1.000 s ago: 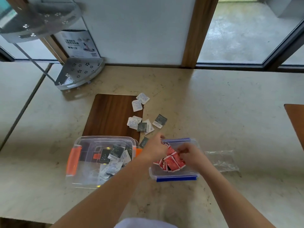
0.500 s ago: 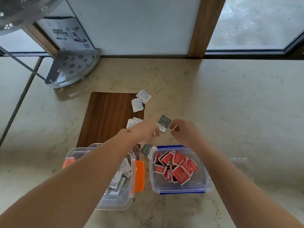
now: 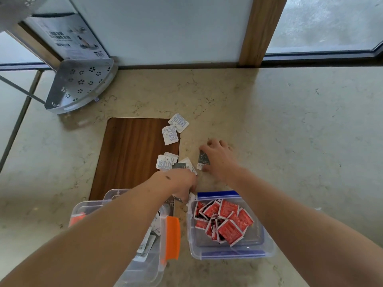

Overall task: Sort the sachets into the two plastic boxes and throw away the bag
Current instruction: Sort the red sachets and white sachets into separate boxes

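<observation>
Grey sachet (image 3: 202, 160) lay on the counter (image 3: 290, 131) under the right hand (image 3: 219, 157), fingers curled onto it; left hand (image 3: 182, 181), nearer the white pile (image 3: 165, 161), hid its grip.

A beige marble-patterned countertop (image 3: 290, 131) carries everything. Set flush into it is a dark wooden panel (image 3: 132, 154). Loose white sachets (image 3: 178, 122) lie scattered along the panel's right edge — some on the wood, some on the stone. Near the front edge sit two clear plastic boxes side by side: an orange-clipped box (image 3: 173, 237) and a blue-clipped box (image 3: 232, 250) holding red sachets (image 3: 226, 220). A perforated metal corner shelf (image 3: 80, 83) rests at the back left.
</observation>
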